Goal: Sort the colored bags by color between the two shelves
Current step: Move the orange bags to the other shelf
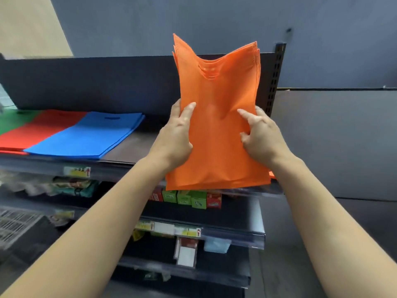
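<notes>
A stack of several orange bags [217, 89] stands upright, its lower edge near the right front of the top shelf [133, 147]. My left hand [178, 134] grips the stack's left edge, thumb on the front. My right hand [261, 134] holds the right edge, with thumb and forefinger lying on the front face. On the same shelf, to the left, lie flat piles of blue bags [90, 134], red bags [38, 130] and green bags [12, 121], side by side and partly overlapping.
Lower shelves hold small green and red boxes [189, 198], packets [71, 187] and price tags [77, 171]. A perforated upright post [275, 78] marks the shelf's right end. Beyond it is a dark panel and grey wall. A wire basket [15, 224] sits at lower left.
</notes>
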Motion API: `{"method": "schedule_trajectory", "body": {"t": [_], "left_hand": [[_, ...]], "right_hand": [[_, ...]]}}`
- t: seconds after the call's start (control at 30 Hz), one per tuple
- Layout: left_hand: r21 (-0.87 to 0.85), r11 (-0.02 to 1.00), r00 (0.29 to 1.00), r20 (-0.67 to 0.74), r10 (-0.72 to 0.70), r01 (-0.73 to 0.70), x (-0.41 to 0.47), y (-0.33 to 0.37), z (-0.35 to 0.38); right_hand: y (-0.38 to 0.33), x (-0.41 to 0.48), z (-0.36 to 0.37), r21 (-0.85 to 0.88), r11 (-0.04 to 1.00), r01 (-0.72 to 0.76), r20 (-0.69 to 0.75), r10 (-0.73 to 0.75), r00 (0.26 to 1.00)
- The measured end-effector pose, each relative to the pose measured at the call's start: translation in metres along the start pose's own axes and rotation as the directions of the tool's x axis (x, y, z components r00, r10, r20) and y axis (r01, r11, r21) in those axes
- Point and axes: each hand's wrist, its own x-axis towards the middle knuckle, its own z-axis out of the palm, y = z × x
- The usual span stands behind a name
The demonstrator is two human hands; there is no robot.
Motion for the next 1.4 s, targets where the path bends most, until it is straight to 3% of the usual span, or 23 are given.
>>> {"method": "schedule_trajectory", "body": {"t": [0.23, 0.37, 0.6, 0.87, 1.0, 1.1, 1.2, 1.4], "left_hand": [[-0.118, 0.993, 1.000, -0.004, 0.030, -0.031, 0.053, -0.037, 0.017], [-0.123, 0.992, 0.994, 0.101, 0.031, -0.018, 0.071, -0.035, 0.042], [-0.007, 0.997, 0.964, 0.254, -0.077, 0.082, 0.094, -0.039, 0.086], [0.155, 0.977, 0.934, 0.302, -0.189, 0.148, 0.101, -0.045, 0.112], [0.263, 0.957, 0.940, 0.279, -0.198, 0.123, 0.101, -0.040, 0.117], [0.296, 0.955, 0.973, 0.209, -0.098, 0.033, 0.105, -0.026, 0.115], [0.101, 0.985, 0.979, 0.165, 0.118, -0.136, 0.105, 0.007, 0.107], [-0.241, 0.864, 0.881, 0.062, 0.469, -0.443, 0.090, 0.083, 0.093]], "right_hand": [[0.015, 0.023, 0.013, -0.016, 0.988, -0.156, -0.072, 0.155, 0.985], [0.043, 0.030, 0.014, -0.060, 0.967, -0.247, -0.046, 0.245, 0.969], [0.091, 0.049, 0.027, -0.086, 0.949, -0.303, 0.092, 0.310, 0.946], [0.119, 0.060, 0.036, -0.199, 0.932, -0.303, 0.195, 0.340, 0.920], [0.124, 0.062, 0.038, -0.254, 0.911, -0.324, 0.155, 0.369, 0.917], [0.120, 0.060, 0.031, -0.251, 0.921, -0.297, 0.045, 0.317, 0.947], [0.107, 0.051, 0.016, -0.197, 0.950, -0.243, -0.032, 0.242, 0.970], [0.094, 0.004, -0.032, -0.192, 0.925, -0.327, -0.203, 0.289, 0.936]]}}
